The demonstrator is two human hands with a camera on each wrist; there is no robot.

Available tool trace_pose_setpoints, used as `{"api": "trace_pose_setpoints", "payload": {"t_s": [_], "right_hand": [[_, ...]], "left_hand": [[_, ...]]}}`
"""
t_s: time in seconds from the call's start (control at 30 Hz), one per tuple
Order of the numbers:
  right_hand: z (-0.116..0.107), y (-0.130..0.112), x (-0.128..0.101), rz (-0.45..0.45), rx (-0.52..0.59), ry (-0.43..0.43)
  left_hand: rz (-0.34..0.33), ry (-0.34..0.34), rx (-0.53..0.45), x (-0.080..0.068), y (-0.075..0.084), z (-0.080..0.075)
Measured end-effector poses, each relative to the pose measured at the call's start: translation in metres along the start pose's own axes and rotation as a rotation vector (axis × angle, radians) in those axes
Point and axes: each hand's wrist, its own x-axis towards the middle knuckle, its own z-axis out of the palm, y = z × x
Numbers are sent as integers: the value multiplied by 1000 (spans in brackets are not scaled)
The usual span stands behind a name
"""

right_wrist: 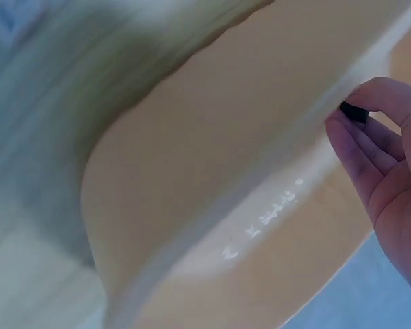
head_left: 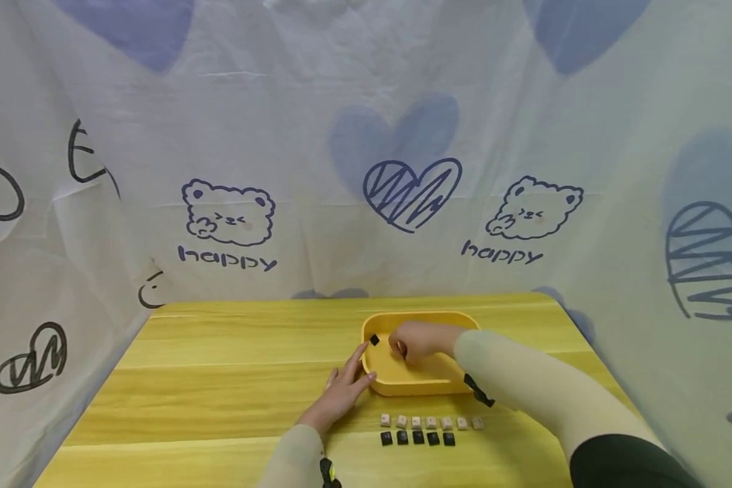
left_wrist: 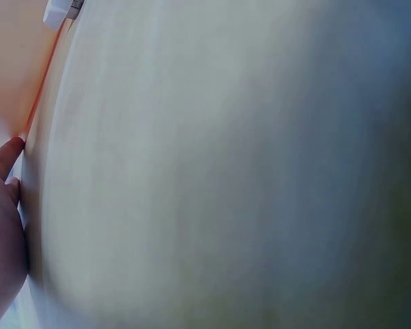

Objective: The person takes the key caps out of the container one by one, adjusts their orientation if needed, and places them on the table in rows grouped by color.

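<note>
Over the inside of a yellow tray [head_left: 411, 388], my right hand [head_left: 423, 341] pinches a black keycap [right_wrist: 356, 112] between thumb and fingers. Another black keycap [head_left: 375, 339] lies in the tray's left end. With its fingers spread, my left hand [head_left: 339, 395] touches the tray's left side and near left corner. In the left wrist view only part of that hand [left_wrist: 3, 226] shows, one fingertip against the tray's edge. In front of the tray are a row of white keycaps [head_left: 416, 422] and, nearer me, a row of black keycaps [head_left: 418, 438].
The tray stands on a yellow wood-grain table [head_left: 232, 379], toward its far edge and right of the middle. A pale curtain [head_left: 317, 135] printed with hearts and bears hangs behind the table and along both sides.
</note>
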Motion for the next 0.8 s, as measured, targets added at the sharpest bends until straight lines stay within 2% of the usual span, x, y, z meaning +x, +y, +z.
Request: {"api": "trace_pose_setpoints", "payload": {"t_s": [0.3, 0.53, 0.8], "right_hand": [[-5, -7, -36, 37, 225, 205], [0, -6, -69, 5, 320, 271], [9, -7, -101, 24, 427, 365]], "left_hand": [[-3, 12, 25, 1, -1, 1], [0, 10, 5, 0, -3, -1], [8, 3, 1, 2, 0, 0]]}}
